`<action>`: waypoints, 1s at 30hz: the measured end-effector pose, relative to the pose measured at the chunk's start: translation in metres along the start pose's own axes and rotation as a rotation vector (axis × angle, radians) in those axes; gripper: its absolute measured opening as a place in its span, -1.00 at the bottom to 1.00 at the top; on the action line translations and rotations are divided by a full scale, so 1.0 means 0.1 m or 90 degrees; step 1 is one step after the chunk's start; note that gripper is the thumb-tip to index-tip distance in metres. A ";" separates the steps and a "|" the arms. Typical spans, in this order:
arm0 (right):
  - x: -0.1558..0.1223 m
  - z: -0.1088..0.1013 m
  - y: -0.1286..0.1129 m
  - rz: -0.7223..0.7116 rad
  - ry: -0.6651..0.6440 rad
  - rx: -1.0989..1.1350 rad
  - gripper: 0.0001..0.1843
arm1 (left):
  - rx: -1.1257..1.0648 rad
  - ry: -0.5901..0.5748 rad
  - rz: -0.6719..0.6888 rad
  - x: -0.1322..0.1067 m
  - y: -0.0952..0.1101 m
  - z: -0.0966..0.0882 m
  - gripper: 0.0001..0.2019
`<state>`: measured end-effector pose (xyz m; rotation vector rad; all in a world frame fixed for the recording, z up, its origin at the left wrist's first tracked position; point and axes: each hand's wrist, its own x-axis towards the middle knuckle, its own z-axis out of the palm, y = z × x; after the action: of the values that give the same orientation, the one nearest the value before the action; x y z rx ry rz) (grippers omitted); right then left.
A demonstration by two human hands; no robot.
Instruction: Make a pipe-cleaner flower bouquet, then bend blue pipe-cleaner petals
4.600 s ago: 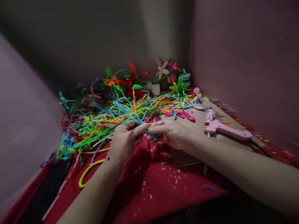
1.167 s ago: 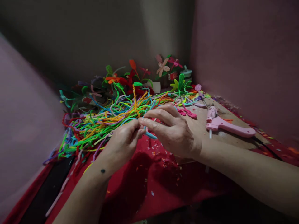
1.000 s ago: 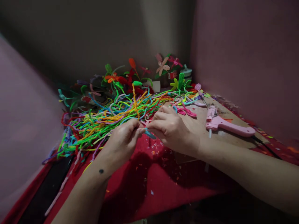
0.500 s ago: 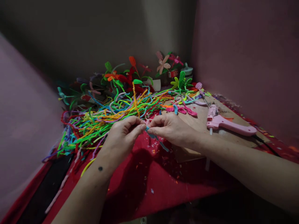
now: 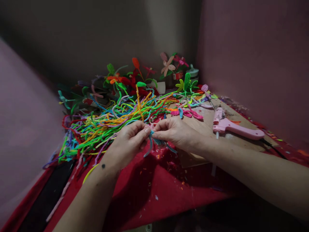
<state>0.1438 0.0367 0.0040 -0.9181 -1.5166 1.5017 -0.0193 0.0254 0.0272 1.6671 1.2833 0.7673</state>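
Between my two hands is a light blue pipe cleaner (image 5: 151, 145), pinched by the fingertips, with loose ends hanging down over the red cloth. My left hand (image 5: 131, 137) is closed, thumb and forefinger pressed on it. My right hand (image 5: 172, 132) grips it from the other side, also in a pinch. A bit of pink shows at the fingertips; its shape is mostly hidden. Just behind my hands lies a big loose pile of coloured pipe cleaners (image 5: 101, 129). Pink petal-shaped loops (image 5: 190, 113) rest on the board beyond my right hand.
A pink glue gun (image 5: 238, 129) lies on a brown board (image 5: 200, 127) at right, its cord trailing right. Pipe-cleaner flowers (image 5: 167, 66) and a lidded jar (image 5: 192, 72) stand at the back. A black flat object (image 5: 45, 196) is at left. Scraps dot the red cloth (image 5: 135, 199).
A light blue end now hangs down below my left fingers, where it did not show before. The other blue end has shifted slightly right. Both hands stay nearly in place.
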 end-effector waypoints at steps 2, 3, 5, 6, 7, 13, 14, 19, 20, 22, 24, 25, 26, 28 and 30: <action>0.01 -0.01 0.01 -0.013 0.006 -0.017 -0.86 | -0.031 0.002 -0.005 0.01 -0.01 0.00 -0.78; 0.01 -0.01 0.02 -0.016 0.004 -0.017 -0.87 | -0.048 0.003 -0.010 0.01 0.00 -0.01 -0.79; 0.00 -0.02 0.02 -0.021 -0.013 -0.001 -0.84 | -0.087 0.006 -0.014 0.01 0.03 -0.03 -0.81; 0.00 -0.03 0.02 -0.023 -0.026 0.008 -0.81 | -0.107 0.008 -0.013 0.01 0.04 -0.05 -0.82; 0.00 -0.03 0.02 -0.028 -0.040 0.016 -0.78 | -0.123 0.010 -0.008 0.01 0.05 -0.06 -0.83; -0.07 0.00 -0.04 0.013 -0.067 0.064 -0.80 | -0.054 0.071 0.064 -0.04 0.05 -0.05 -0.86; -0.08 0.01 -0.05 0.035 -0.069 0.080 -0.81 | -0.026 0.087 0.077 -0.05 0.05 -0.04 -0.87; -0.07 0.01 -0.03 0.088 -0.060 0.148 -0.83 | -0.094 0.066 0.040 -0.02 0.04 -0.01 -0.86; -0.06 0.01 -0.03 0.093 -0.054 0.159 -0.84 | -0.131 0.046 0.020 -0.01 0.03 0.00 -0.85; -0.04 0.00 -0.02 0.107 -0.037 0.170 -0.88 | -0.168 0.039 0.001 0.01 0.02 0.01 -0.86; -0.04 0.00 -0.02 0.120 -0.027 0.166 -0.89 | -0.149 0.081 0.018 0.02 0.01 0.04 -0.87; -0.04 0.01 -0.03 0.127 -0.031 0.160 -0.88 | -0.122 0.111 0.034 0.01 0.01 0.06 -0.87; -0.05 0.01 -0.04 0.136 -0.037 0.154 -0.87 | -0.087 0.141 0.052 0.01 0.01 0.08 -0.87; -0.06 0.01 -0.07 0.158 -0.055 0.137 -0.82 | -0.018 0.196 0.086 -0.01 0.02 0.13 -0.88; -0.08 0.01 -0.10 0.174 -0.060 0.116 -0.77 | 0.008 0.238 0.102 -0.02 0.02 0.18 -0.91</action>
<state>0.1461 0.0290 0.0134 -0.9880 -1.3323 1.8690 -0.0033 0.0185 0.0216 1.7041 1.4168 1.2141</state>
